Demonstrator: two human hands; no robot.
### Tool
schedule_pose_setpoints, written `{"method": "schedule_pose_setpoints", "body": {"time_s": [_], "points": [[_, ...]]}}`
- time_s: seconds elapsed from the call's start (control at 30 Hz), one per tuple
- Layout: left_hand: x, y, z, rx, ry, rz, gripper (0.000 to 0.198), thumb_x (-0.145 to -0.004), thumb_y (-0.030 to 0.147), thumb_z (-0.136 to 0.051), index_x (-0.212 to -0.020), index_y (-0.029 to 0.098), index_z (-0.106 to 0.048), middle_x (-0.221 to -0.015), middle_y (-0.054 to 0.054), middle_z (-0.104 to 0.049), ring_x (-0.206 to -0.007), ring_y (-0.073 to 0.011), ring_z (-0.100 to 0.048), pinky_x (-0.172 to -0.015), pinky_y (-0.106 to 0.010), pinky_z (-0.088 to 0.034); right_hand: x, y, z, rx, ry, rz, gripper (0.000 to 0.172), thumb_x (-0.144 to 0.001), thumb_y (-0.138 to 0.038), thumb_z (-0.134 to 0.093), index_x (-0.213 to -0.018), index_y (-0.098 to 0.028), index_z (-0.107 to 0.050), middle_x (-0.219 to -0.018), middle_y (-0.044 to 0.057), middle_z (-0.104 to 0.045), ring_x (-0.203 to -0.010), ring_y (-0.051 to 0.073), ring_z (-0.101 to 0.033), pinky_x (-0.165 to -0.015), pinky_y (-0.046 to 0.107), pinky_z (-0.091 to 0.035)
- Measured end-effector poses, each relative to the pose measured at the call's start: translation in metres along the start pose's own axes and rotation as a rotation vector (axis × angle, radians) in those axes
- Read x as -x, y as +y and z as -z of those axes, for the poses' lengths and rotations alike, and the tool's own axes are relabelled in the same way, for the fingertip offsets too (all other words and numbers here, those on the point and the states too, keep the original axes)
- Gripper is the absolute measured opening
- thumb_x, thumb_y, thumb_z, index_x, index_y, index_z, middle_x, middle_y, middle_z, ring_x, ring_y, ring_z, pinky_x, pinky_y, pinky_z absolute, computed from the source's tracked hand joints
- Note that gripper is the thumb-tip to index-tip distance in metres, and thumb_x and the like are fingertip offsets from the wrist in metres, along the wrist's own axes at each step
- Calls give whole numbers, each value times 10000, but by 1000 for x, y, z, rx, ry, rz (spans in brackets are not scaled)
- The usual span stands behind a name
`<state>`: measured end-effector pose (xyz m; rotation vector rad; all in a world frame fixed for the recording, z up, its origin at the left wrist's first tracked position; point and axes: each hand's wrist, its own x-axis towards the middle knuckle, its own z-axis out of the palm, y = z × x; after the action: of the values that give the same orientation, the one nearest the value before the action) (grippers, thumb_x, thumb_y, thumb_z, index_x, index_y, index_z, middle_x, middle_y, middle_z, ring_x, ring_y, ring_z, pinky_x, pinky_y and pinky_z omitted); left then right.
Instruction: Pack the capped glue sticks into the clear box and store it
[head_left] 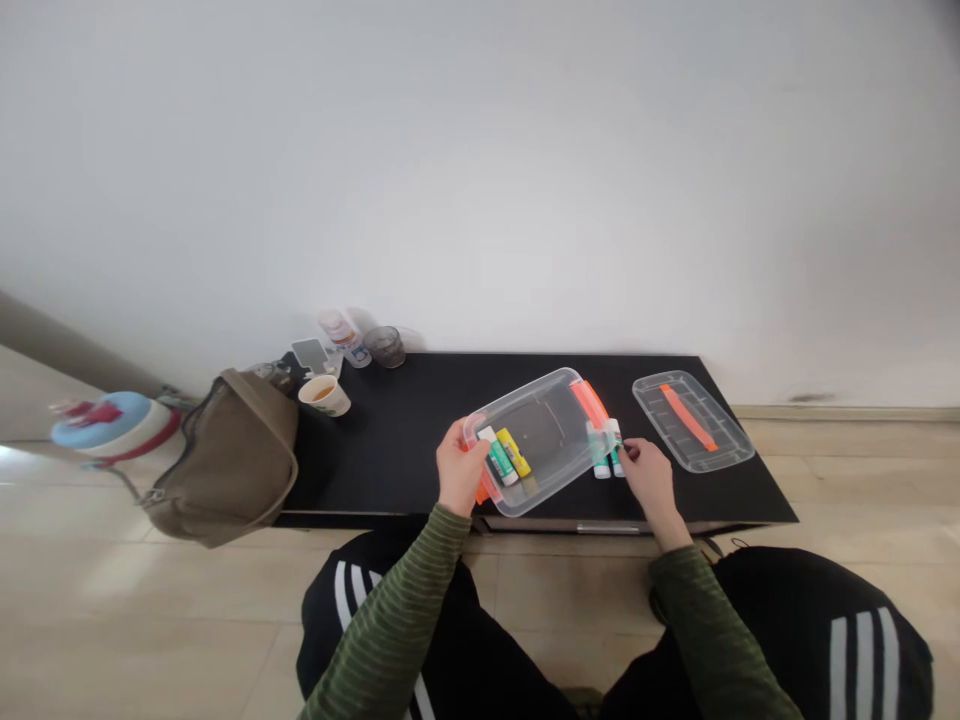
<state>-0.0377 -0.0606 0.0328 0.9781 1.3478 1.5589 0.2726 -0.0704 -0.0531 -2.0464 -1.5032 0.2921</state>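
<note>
A clear plastic box with orange clips lies on a low black table. My left hand is closed on the box's left end, beside its orange clip. Inside that end lie a green tube and a yellow tube. Just outside the right end lie two white-and-green tubes. My right hand pinches the nearer end of one of them with its fingertips.
The clear lid with an orange strip rests at the table's right. A paper cup, a glass, a small bottle and a phone stand crowd the back left corner. A brown bag leans at the left edge.
</note>
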Motion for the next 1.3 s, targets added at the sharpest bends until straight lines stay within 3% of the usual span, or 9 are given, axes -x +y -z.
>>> {"method": "schedule_pose_setpoints", "body": {"time_s": [0.2, 0.67, 0.8, 0.9, 1.03, 1.1, 1.3], "points": [[0, 2, -2, 3, -13, 11, 376, -574, 132, -588, -931, 162, -703, -851, -16, -686, -757, -157, -614, -727, -260, -485, -5, -2, -7, 16, -2, -11, 293, -805, -378, -567, -968, -159, -674, -803, 49, -604, -754, 194, -565, -701, 293, -397], [-2, 0, -1, -19, -16, 5, 378, -573, 129, -575, -927, 162, -703, -857, -17, -689, -759, -157, -615, -728, -259, -480, 2, -9, -12, 137, -50, -88, 351, -866, -377, -560, -1110, -130, -616, -1071, 144, -585, -882, 235, -594, -736, 311, -412], [-2, -1, -1, -24, -20, 8, 397, -574, 125, -576, -948, 166, -701, -861, -12, -688, -763, -155, -616, -724, -255, -476, 0, -6, -5, 48, -66, -96, 332, -847, -356, -558, -1070, -119, -623, -1041, 150, -613, -919, 256, -596, -757, 324, -418], [-1, -1, -2, -28, -17, 2, 373, -580, 125, -573, -928, 166, -701, -846, -9, -687, -750, -152, -615, -720, -254, -474, 4, -10, 6, -117, 58, -141, 361, -836, -393, -564, -1074, -132, -636, -967, 117, -644, -879, 242, -595, -770, 329, -429], [0, 1, -2, -29, -25, -18, 370, -590, 125, -585, -937, 166, -704, -878, -16, -698, -784, -157, -624, -751, -257, -476, 16, -41, 28, -295, 383, -47, 462, -863, -491, -552, -1147, -132, -613, -926, 92, -632, -777, 192, -571, -742, 312, -457], [-1, 1, -2, -35, -34, -26, 379, -596, 127, -591, -956, 164, -703, -890, -19, -700, -796, -158, -626, -759, -258, -476, 23, -66, 37, -372, 428, 61, 465, -874, -513, -552, -1147, -140, -602, -911, 81, -625, -752, 173, -569, -716, 295, -472], [-1, -2, 0, -43, -44, -49, 372, -603, 131, -591, -960, 155, -694, -895, -17, -699, -801, -158, -627, -770, -264, -476, 34, -121, 36, -467, 138, 220, 344, -870, -454, -578, -1077, -179, -577, -819, 16, -628, -550, 113, -526, -539, 245, -444]]}}
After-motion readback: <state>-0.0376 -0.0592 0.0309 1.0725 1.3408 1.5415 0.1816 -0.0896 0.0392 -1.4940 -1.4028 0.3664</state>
